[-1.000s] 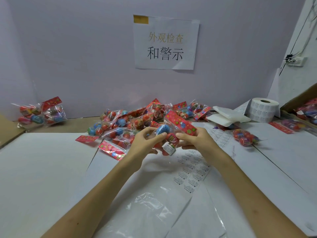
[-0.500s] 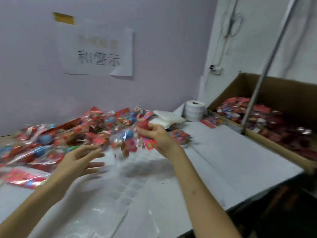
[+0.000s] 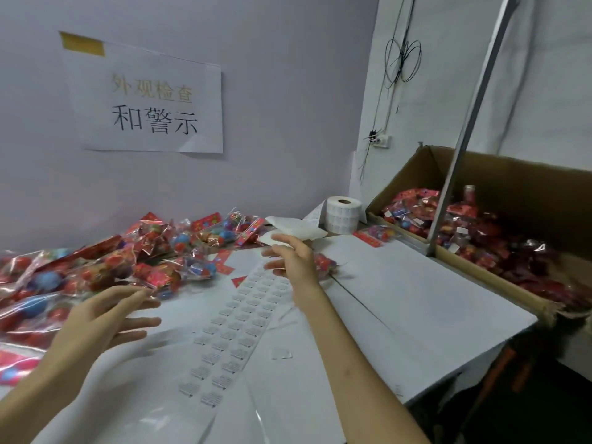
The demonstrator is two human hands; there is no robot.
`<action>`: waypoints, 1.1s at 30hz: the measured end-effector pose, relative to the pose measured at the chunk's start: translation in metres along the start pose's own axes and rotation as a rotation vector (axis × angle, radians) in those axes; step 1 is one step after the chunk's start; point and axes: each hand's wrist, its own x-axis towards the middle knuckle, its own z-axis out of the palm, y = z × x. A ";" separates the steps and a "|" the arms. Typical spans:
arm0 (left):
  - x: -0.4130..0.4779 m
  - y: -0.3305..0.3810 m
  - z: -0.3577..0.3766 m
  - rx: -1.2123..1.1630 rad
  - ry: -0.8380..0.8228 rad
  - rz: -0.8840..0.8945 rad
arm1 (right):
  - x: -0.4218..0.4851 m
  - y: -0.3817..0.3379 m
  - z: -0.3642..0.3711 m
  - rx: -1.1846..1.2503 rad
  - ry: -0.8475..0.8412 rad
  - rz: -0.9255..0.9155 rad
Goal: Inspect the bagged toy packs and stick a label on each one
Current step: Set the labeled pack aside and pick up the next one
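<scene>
A heap of clear bagged toy packs [image 3: 134,261] with red header cards and coloured balls covers the left of the white table [image 3: 416,309]. A strip of small printed labels [image 3: 243,315] runs down the table's middle between my hands. My left hand [image 3: 105,318] hovers low on the left, fingers spread, holding nothing. Raised above the strip's far end, my right hand [image 3: 291,257] is also spread and empty. One single pack [image 3: 326,262] lies just behind it. A cardboard box [image 3: 499,177] on the right holds many packs.
A roll of labels [image 3: 344,214] and some folded white sheets [image 3: 298,230] sit at the back. A loose pack [image 3: 376,233] lies near the box. A slanted metal pole [image 3: 464,129] crosses the box front. The table edge drops off at the lower right.
Both hands held one pack a second ago; then the right hand carried it right alone. Now that hand is empty and spread. My view has swung right toward the box.
</scene>
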 end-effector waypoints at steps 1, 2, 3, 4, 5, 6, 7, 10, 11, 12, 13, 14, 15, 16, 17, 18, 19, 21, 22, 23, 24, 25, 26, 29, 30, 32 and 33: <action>-0.003 0.005 0.000 0.067 0.062 0.057 | -0.003 0.001 0.005 -0.086 -0.020 -0.021; -0.007 0.013 0.001 0.162 0.131 0.118 | -0.005 0.001 0.008 -0.179 -0.038 -0.058; -0.009 0.016 0.001 0.302 0.185 0.191 | -0.006 0.004 0.012 -0.268 -0.059 -0.101; -0.013 0.018 0.001 0.441 0.237 0.255 | -0.007 0.009 0.017 -0.369 -0.088 -0.140; -0.014 0.019 0.001 0.569 0.289 0.301 | -0.008 0.013 0.022 -0.457 -0.108 -0.173; -0.014 0.021 0.001 0.705 0.347 0.313 | -0.011 0.016 0.026 -0.521 -0.140 -0.183; -0.013 0.020 -0.001 0.847 0.396 0.296 | -0.012 0.021 0.031 -0.562 -0.176 -0.189; -0.007 0.013 -0.016 1.165 0.373 0.045 | -0.016 0.029 0.042 -0.707 -0.303 -0.189; -0.005 0.008 -0.022 1.199 0.342 -0.040 | -0.017 0.032 0.044 -0.778 -0.346 -0.186; -0.003 0.002 -0.028 1.222 0.320 -0.096 | -0.019 0.033 0.046 -0.846 -0.386 -0.175; -0.002 -0.003 -0.034 1.251 0.302 -0.128 | -0.022 0.034 0.047 -0.899 -0.426 -0.154; -0.002 -0.006 -0.038 1.277 0.293 -0.135 | -0.024 0.033 0.049 -0.937 -0.459 -0.129; -0.002 -0.007 -0.042 1.289 0.293 -0.121 | -0.027 0.033 0.050 -0.964 -0.488 -0.112; -0.001 -0.009 -0.045 1.277 0.315 -0.087 | -0.028 0.033 0.051 -0.987 -0.507 -0.103; -0.001 -0.009 -0.046 1.259 0.347 -0.058 | -0.029 0.033 0.051 -1.006 -0.518 -0.103; -0.001 -0.009 -0.047 1.238 0.380 -0.034 | -0.030 0.032 0.051 -1.011 -0.521 -0.105; -0.001 -0.009 -0.047 1.225 0.407 -0.019 | -0.030 0.031 0.051 -1.010 -0.521 -0.108; -0.002 -0.010 -0.048 1.205 0.448 0.008 | -0.030 0.031 0.049 -0.988 -0.513 -0.112; -0.001 -0.011 -0.048 1.193 0.468 0.020 | -0.030 0.031 0.049 -0.973 -0.509 -0.115; -0.001 -0.012 -0.049 1.178 0.489 0.034 | -0.030 0.032 0.048 -0.962 -0.506 -0.118; -0.001 -0.012 -0.049 1.164 0.516 0.055 | -0.029 0.032 0.048 -0.956 -0.505 -0.124; -0.001 -0.011 -0.049 1.147 0.544 0.079 | -0.029 0.033 0.048 -0.955 -0.504 -0.130; -0.001 -0.011 -0.048 1.121 0.572 0.103 | -0.029 0.033 0.048 -0.954 -0.504 -0.137; 0.001 -0.004 -0.046 0.913 0.657 0.134 | -0.028 0.035 0.048 -0.940 -0.499 -0.156; 0.001 -0.001 -0.045 0.801 0.697 0.147 | -0.027 0.035 0.048 -0.932 -0.493 -0.167; 0.001 0.008 -0.045 0.513 0.749 0.181 | -0.027 0.036 0.049 -0.909 -0.477 -0.192; 0.000 0.013 -0.043 0.351 0.759 0.183 | -0.027 0.036 0.049 -0.896 -0.469 -0.204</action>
